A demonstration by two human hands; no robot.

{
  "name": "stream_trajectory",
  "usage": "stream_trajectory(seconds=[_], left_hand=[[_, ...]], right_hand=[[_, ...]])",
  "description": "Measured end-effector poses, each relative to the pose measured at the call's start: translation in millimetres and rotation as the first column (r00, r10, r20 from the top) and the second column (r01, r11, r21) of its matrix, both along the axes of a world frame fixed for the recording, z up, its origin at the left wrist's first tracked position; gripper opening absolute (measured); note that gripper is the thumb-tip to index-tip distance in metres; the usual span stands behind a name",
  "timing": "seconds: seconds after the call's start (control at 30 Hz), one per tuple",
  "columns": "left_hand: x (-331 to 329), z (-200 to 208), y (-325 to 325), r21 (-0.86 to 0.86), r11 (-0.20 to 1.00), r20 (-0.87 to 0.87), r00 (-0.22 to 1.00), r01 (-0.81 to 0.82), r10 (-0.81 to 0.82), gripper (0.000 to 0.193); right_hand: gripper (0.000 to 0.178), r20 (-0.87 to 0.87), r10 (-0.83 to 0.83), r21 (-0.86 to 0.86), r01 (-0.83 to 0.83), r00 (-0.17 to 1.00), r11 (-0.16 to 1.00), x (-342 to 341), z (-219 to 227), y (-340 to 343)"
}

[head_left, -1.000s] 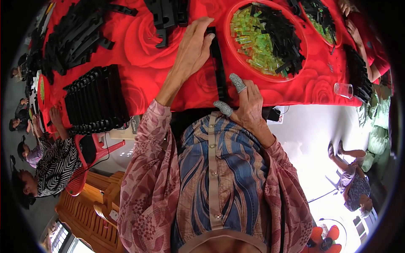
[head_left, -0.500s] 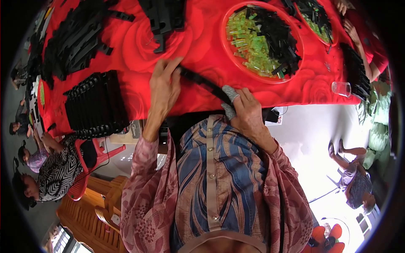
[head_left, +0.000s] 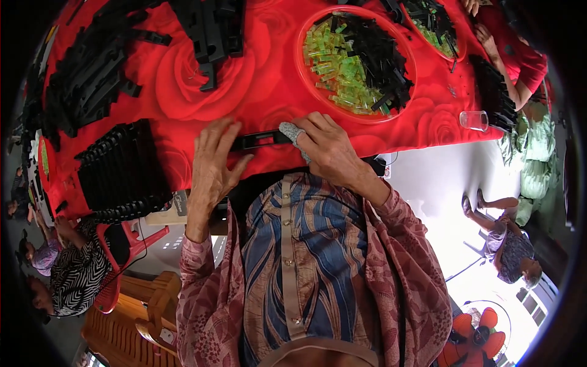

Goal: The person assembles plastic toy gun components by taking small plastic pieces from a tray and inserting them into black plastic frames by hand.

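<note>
A slim black plastic piece [head_left: 264, 140] with a rectangular slot lies level in front of me, near the table's front edge. Grey covers wrap the thumb and forefinger of my right hand [head_left: 330, 150], which grips the piece's right end. My left hand [head_left: 214, 160] is open, its thumb and fingers apart around the left end; whether it touches the piece I cannot tell. To the left sits a neat stack of similar black pieces [head_left: 122, 168]. A loose heap of black pieces [head_left: 92, 79] covers the far left, with more black parts [head_left: 211, 37] at the back.
A round red tray [head_left: 411, 92] holds yellow-green clear bits and small black parts; a second tray [head_left: 455, 56] stands beyond it. A clear cup [head_left: 474, 120] lies near the right edge by another black stack [head_left: 494, 92]. Co-workers sit at both sides. A fan [head_left: 474, 336] stands behind.
The black piece has turned from slanting to level, its slotted face now showing. My left hand has come down and left, its fingers spread; my right hand has shifted left and up.
</note>
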State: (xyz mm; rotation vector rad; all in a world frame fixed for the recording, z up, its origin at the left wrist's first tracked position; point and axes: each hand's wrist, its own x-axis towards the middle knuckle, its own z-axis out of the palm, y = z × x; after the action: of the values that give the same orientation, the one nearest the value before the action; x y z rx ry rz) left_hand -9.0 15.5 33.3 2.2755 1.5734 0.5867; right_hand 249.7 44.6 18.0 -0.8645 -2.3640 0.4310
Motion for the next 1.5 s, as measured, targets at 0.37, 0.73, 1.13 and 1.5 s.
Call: stream_trajectory(seconds=[0.37, 0.73, 1.13, 1.5], left_hand=[[10.3, -7.2, -11.5, -0.036, 0.980, 0.222, 0.955, -0.195, 0.198, 0.031], [47.1, -4.6, 5.7, -0.159, 0.896, 0.316, 0.838, -0.416, 0.445, 0.031], [85.0, -18.2, 1.0, -0.133, 0.933, 0.287, 0.888, -0.336, 0.360, 0.046], [70.4, -7.2, -22.2, -0.349, 0.910, 0.323, 0.883, -0.223, 0.340, 0.074]], right_hand=[[0.040, 0.016, -0.359, -0.016, 0.359, 0.933, 0.933, 62.8, 8.6, 26.7], [0.022, 0.335, -0.347, -0.033, 0.379, 0.876, 0.925, 56.4, 28.7, 43.5], [0.023, 0.367, -0.256, -0.103, 0.312, 0.894, 0.944, 46.5, 25.6, 47.9], [0.028, 0.434, -0.153, -0.166, 0.246, 0.888, 0.955, 52.7, 35.1, 59.5]])
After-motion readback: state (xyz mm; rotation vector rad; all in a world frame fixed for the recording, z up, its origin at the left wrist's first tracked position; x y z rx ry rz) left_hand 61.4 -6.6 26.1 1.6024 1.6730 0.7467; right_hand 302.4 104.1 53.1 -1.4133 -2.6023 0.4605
